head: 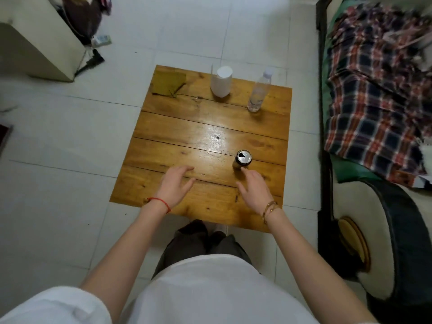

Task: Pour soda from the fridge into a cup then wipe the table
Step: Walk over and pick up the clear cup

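I am hovering both hands, left hand [175, 183] and right hand [253, 189], fingers released, beside the opened can [243, 159]; the cup [221, 81] and the cloth [168, 84] at the tabletop's [187, 136] far edge are waiting, wiping seemingly undone.

Single head-worn view looked steeply down from above near edge of square brown plank wooden table [187, 127], facing forward, close.

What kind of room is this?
Probably a living room at home: a low wooden table on a white tiled floor, and a sofa with a plaid blanket beside it.
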Tool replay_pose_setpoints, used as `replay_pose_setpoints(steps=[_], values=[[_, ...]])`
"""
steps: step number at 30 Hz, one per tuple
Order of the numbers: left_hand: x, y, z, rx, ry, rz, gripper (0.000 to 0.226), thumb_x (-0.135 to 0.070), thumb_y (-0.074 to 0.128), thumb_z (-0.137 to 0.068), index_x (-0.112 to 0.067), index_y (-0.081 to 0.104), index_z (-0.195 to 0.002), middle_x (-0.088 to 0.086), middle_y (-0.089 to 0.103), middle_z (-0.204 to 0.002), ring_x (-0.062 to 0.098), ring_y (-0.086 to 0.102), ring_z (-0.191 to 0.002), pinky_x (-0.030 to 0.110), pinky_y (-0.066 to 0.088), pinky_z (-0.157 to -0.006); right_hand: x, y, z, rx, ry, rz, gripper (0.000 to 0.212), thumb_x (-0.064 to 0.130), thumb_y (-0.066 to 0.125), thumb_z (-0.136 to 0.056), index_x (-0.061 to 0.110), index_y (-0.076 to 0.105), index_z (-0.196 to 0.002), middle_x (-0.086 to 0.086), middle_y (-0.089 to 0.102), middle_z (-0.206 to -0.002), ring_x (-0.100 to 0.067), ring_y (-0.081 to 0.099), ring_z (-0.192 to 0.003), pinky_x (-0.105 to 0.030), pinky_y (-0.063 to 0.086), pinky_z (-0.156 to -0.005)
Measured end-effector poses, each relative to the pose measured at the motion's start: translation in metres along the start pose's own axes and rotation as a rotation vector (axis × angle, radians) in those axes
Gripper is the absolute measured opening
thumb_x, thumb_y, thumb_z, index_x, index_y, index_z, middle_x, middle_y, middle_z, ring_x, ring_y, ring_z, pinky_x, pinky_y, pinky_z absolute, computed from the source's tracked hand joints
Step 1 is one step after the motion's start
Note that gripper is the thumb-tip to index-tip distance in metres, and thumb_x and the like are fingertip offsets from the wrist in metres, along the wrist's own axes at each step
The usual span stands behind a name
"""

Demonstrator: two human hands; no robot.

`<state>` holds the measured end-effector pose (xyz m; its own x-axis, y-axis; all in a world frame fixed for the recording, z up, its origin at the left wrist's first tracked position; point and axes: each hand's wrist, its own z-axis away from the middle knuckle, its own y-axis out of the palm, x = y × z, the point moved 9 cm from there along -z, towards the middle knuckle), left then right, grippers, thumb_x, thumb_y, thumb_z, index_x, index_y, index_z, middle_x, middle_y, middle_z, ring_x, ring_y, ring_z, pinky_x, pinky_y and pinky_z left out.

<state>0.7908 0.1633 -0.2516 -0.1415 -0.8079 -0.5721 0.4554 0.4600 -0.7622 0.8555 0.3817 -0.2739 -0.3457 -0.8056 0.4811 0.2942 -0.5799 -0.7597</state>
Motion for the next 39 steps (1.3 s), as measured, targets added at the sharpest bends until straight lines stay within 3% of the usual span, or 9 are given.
replay_pose_setpoints(steps=[7,12,23,30,39], values=[[0.024,-0.083,0.075,-0.171,-0.044,0.031,0.041,-0.027,0.058,-0.095,-0.018,0.054,-0.135,0.001,0.057,-0.134,0.017,0.047,-0.129,0.036,0.039,-0.11,0.094,-0.029,0.021,-0.063,-0.22,0.051,0.052,0.032,0.047,-0.101,0.01,0.037,-0.146,-0.008,0.045,-0.145,-0.021,0.037,-0.138,-0.035,0.03,-0.116],[0.068,-0.13,0.131,-0.306,-0.192,0.063,0.041,-0.029,0.057,-0.096,-0.022,0.053,-0.135,-0.001,0.056,-0.135,0.017,0.048,-0.128,0.037,0.041,-0.109,0.16,-0.014,0.026,-0.016,-0.335,0.124,0.052,0.037,0.045,-0.101,0.013,0.037,-0.146,-0.006,0.045,-0.145,-0.021,0.038,-0.137,-0.035,0.031,-0.116],[0.208,-0.236,0.232,-0.51,-0.332,0.085,0.036,-0.022,0.059,-0.095,-0.015,0.057,-0.13,0.003,0.059,-0.131,0.021,0.05,-0.125,0.031,0.036,-0.107,0.337,0.075,0.029,0.063,-0.502,0.194,0.048,0.035,0.043,-0.102,0.014,0.038,-0.146,-0.004,0.044,-0.147,-0.018,0.037,-0.138,-0.028,0.029,-0.113],[0.308,-0.337,0.293,-0.626,-0.378,0.063,0.036,-0.019,0.058,-0.095,-0.015,0.057,-0.131,0.002,0.058,-0.132,0.02,0.049,-0.125,0.031,0.036,-0.108,0.478,0.132,0.031,0.034,-0.614,0.1,0.046,0.032,0.046,-0.101,0.012,0.043,-0.143,-0.005,0.049,-0.142,-0.02,0.041,-0.135,-0.032,0.033,-0.113],[0.385,-0.379,0.338,-0.669,-0.433,0.1,0.037,-0.019,0.059,-0.094,-0.016,0.057,-0.131,0.001,0.058,-0.132,0.02,0.05,-0.125,0.032,0.039,-0.108,0.58,0.193,0.035,0.092,-0.703,0.165,0.047,0.033,0.046,-0.101,0.011,0.043,-0.142,-0.008,0.051,-0.139,-0.024,0.041,-0.135,-0.036,0.032,-0.114]])
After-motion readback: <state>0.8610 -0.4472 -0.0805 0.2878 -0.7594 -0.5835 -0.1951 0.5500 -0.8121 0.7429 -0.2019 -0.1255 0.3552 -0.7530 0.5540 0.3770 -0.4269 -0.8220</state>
